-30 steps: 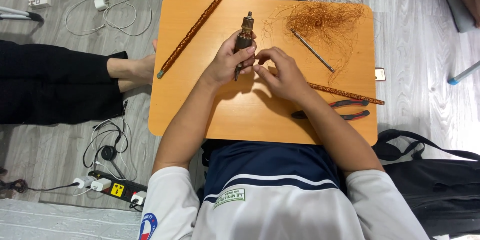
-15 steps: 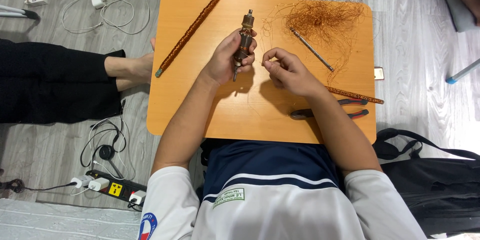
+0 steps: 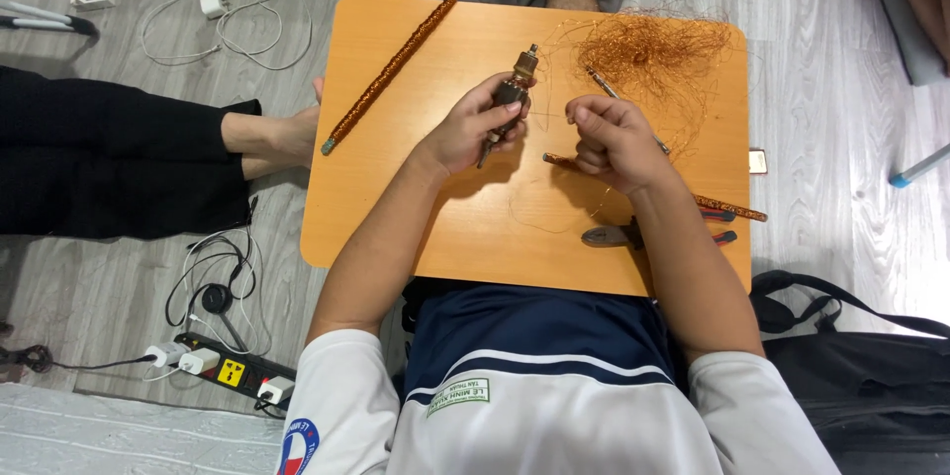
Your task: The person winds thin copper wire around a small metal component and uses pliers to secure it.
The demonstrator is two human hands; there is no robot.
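- Left hand (image 3: 473,127) is gripping a small motor rotor (image 3: 512,94) by its body, holding it tilted above the middle of the bench (image 3: 416,208), shaft end pointing away from the person.
- Right hand (image 3: 611,142) is sitting just right of the rotor, clenched into a fist; it appears to be pinching a thin copper strand, though the strand itself is too fine to trace.
- Wire pile (image 3: 658,49) is lying at the bench's far right corner, a loose copper tangle beyond the right hand.
- Pliers (image 3: 633,235) are lying near the bench's near right edge, under the right forearm, untouched.
- A long wound rod (image 3: 389,71) is lying diagonally on the bench's far left part, well apart from both hands.
- Step in hand, by my reading: stripping copper winding off the rotor, strand by strand.
- Next move likely calls for a steady pull away from the rotor while the left hand is keeping it from twisting.
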